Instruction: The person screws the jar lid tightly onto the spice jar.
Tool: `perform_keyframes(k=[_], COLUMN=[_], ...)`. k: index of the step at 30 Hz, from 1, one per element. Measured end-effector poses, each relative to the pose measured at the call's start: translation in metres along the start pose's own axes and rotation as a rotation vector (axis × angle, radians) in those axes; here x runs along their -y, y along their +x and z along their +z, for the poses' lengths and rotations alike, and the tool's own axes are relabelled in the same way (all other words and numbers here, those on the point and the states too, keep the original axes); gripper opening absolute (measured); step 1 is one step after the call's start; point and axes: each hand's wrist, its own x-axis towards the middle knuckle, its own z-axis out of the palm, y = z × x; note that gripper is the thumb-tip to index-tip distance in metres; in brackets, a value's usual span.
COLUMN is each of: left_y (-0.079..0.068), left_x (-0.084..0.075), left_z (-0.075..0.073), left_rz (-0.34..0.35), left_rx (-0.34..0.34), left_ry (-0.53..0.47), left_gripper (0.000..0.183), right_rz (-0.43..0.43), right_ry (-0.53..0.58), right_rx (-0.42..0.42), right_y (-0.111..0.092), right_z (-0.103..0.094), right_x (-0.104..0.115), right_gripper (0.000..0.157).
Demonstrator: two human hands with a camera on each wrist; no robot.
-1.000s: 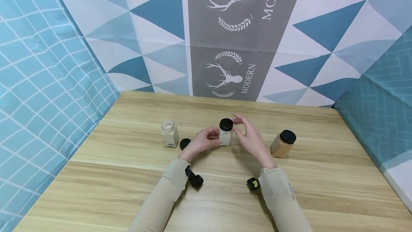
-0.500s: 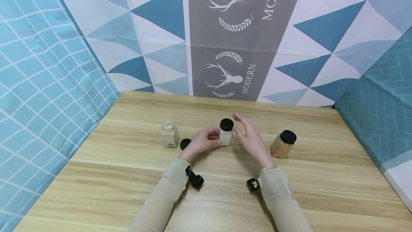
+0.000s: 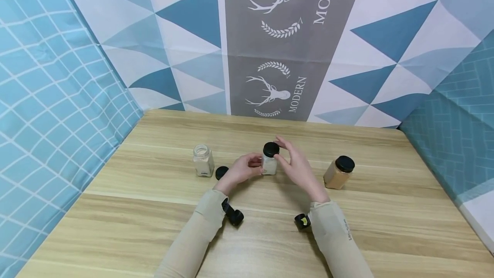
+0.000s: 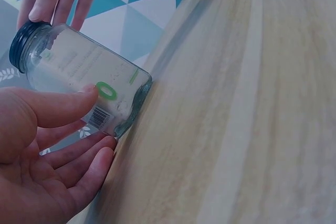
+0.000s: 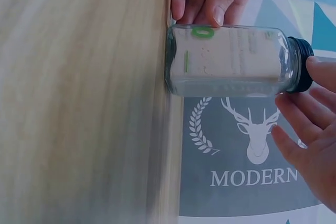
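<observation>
A clear glass jar [image 3: 269, 167] with a black screw lid [image 3: 271, 149] stands upright on the table in the head view. My left hand [image 3: 243, 168] holds its body from the left, thumb [image 4: 68, 106] against the glass near a green mark and barcode. From the other side my right hand [image 3: 296, 167] pinches the lid, with the thumb on one side and fingers on the other. Pale content fills much of the jar [image 5: 236, 59] in the right wrist view.
Left of my left hand stands an uncovered jar [image 3: 203, 163] with pale contents. A loose black lid [image 3: 221, 172] lies beside it. A black-lidded jar with orange-brown contents [image 3: 337, 176] stands at the right. Patterned cloth hangs behind the wooden table [image 3: 266, 243].
My right hand has moved slightly left, and its thumb and fingers have come round the lid. The left hand and the jar have stayed in place.
</observation>
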Motion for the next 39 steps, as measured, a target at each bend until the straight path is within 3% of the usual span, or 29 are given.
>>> perform_keyframes(k=[10,15,23,33,39], left_y=[0.016,0.017,0.017,0.016,0.016], left_x=[0.029,0.03,0.029,0.03,0.028], left_z=[0.005,0.005,0.005,0.006,0.004], left_rz=[-0.008,-0.017,-0.006,0.007,0.003], left_rx=[-0.037,-0.042,-0.029,-0.03,-0.013], left_ry=[0.032,0.027,0.013,0.009,0.012], left_gripper=[0.047,0.046,0.046,0.044,0.047], right_rz=[0.034,0.025,-0.043,0.01,-0.032], right_ry=[-0.029,-0.032,-0.025,-0.019,-0.03], right_rx=[-0.047,-0.051,0.031,0.006,0.038], right_y=[0.0,0.001,0.001,-0.001,0.0], right_z=[-0.003,-0.004,0.001,0.004,0.004], right_x=[-0.001,-0.002,0.001,0.0,-0.001], right_gripper=[0.046,0.045,0.047,0.052,0.052])
